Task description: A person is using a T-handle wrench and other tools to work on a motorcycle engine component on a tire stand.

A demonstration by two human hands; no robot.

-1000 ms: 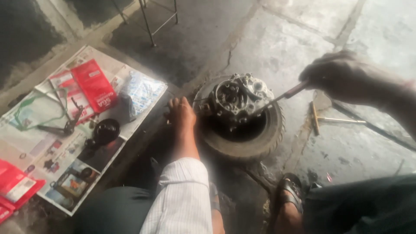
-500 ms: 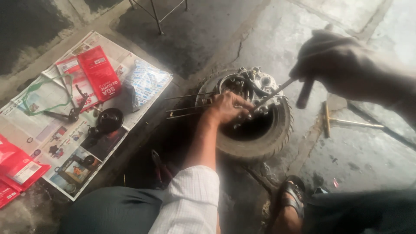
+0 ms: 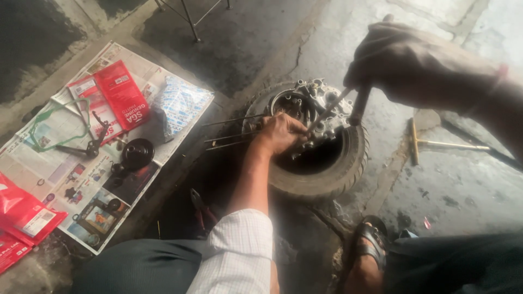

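A metal engine block (image 3: 308, 106) rests tilted inside a small black tyre (image 3: 327, 174) on the concrete floor. My left hand (image 3: 280, 132) grips the near side of the block, where several long thin studs (image 3: 229, 133) stick out to the left. My right hand (image 3: 417, 65) is raised above the block's right side, closed around the dark handle of a tool (image 3: 357, 106) whose metal shaft points down-left into the block.
Spread newspaper (image 3: 81, 163) at left carries red packets (image 3: 117, 98), a green gasket (image 3: 57, 122), a patterned plastic bag (image 3: 182, 103), pliers and a black round part (image 3: 136, 153). A T-handle wrench (image 3: 436, 144) lies at right. My sandalled foot (image 3: 370, 245) sits by the tyre.
My left hand moved from the floor beside the tyre onto the engine block. The right hand with the tool stayed raised over the block while the view drew closer.
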